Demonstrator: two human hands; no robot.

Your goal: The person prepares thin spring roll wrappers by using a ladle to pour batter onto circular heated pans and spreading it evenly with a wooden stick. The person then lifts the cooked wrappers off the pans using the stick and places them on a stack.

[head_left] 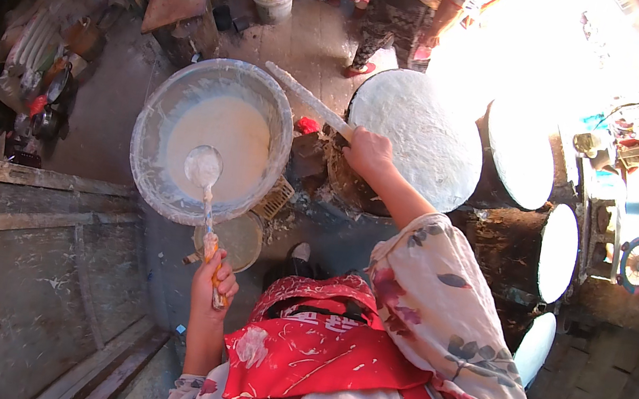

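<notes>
Beyond the red apron [320,367], the left hand [212,286] holds a ladle [210,245] over a basin [151,127] with ample pale liquid [239,133] left; well apart, the right hand [369,157] clasps a flat stick [309,101] beside a white-topped round drum [416,138]. Farther drums [520,153] look white too, so much seems covered already.

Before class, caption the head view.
Left hand holds a round, whitish ladle at a wide grey basin; right hand, a long pale stick.
</notes>
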